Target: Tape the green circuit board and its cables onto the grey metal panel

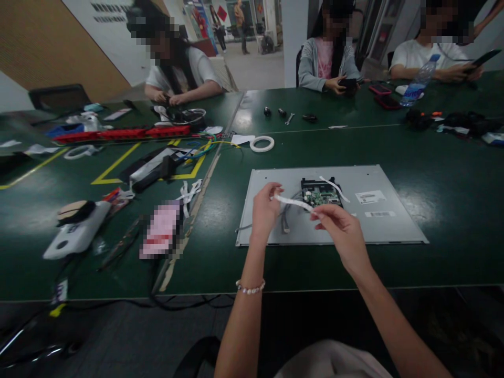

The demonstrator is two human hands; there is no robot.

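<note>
A narrow white strip [293, 201], perhaps tape or a flat ribbon cable, stretches between my two hands. My left hand [268, 205] pinches its left end, and my right hand [334, 223] pinches the right end. Beneath them a flat grey metal panel [275, 176] lies on the green table. On the panel sits a green circuit board [321, 195] in a black frame, partly hidden by the strip and my right hand. A second white strip [334, 188] lies across the board's upper right. Grey cables [286, 218] run from the board toward my left hand.
A roll of white tape [262, 144] lies beyond the panel. Left of it are a power adapter [153, 176], a pink pouch-like item [162, 229] and a white device [79, 231]. A wrench [290, 119] and a water bottle [419, 81] are farther back. Several people sit across the table.
</note>
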